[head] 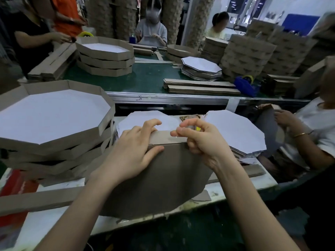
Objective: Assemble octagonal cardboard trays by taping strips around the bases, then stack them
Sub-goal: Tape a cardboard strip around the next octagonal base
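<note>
Propped on edge at the desk's (235,189) near rim, the octagonal base (163,178) shows its brown underside, a cardboard strip (163,137) along its top side. The left hand (134,153) clamps strip to base, fingers hooked over, thumb below; the right hand (201,140) pinches the strip's top edge. Both pieces look light and stiff but easily creased, so a hold at the seam seems best.
</note>
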The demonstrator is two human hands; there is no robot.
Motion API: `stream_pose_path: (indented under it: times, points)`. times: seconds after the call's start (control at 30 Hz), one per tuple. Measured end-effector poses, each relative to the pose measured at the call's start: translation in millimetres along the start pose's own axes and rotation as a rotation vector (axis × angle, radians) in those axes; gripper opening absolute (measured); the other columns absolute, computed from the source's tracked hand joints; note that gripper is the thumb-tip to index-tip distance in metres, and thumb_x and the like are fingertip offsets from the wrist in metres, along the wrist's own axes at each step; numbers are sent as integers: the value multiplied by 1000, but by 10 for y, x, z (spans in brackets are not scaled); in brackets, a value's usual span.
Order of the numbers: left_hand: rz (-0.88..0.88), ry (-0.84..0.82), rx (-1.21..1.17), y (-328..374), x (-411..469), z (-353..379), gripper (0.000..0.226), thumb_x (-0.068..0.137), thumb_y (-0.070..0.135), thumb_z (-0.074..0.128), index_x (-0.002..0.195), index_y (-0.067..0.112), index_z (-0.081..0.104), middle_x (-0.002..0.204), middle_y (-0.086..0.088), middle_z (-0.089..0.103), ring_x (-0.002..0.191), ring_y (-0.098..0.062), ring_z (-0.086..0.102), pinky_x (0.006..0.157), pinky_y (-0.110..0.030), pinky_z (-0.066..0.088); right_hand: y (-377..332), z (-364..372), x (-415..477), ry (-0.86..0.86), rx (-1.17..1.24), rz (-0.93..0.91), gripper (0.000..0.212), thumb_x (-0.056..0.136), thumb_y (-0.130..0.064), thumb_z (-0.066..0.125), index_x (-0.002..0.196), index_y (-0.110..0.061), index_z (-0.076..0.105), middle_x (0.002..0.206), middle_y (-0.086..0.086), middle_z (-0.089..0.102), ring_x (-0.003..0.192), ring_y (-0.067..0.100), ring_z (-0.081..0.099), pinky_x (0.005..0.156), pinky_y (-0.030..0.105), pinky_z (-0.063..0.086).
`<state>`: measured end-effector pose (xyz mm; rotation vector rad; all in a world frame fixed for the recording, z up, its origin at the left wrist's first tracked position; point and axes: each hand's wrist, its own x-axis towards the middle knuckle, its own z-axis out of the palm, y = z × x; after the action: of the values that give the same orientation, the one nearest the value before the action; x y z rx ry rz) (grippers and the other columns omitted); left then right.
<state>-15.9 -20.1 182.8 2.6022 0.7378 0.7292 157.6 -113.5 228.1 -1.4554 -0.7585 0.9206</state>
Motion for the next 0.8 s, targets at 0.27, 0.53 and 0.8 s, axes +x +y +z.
stream_pose_path:
  times: [0.27,0.53,0.8]
  points:
    - [5,20,14,36,-52,-5,50,91,41,58,131,19,35,129,1,57,117,-22,49,94,-36,34,238,90,-199,45,64,54,15,86,-1,69,82,-13,61,90,25,66,33,4,31,33,14,22]
    - [75,-27,187,53,-86,-30,44,98,45,41,141,41,40,123,7,59,108,-22,52,87,-35,39,376,96,-244,44,121,67,14,86,-2,70,85,-13,62,84,19,71,33,5,33,33,13,23]
    - [61,-57,228,53,-80,-11,51,93,49,26,134,39,56,125,0,61,108,-27,56,85,-41,45,442,63,-289,-7,63,-23,12,87,-10,72,89,-17,63,83,13,75,38,3,38,36,13,28]
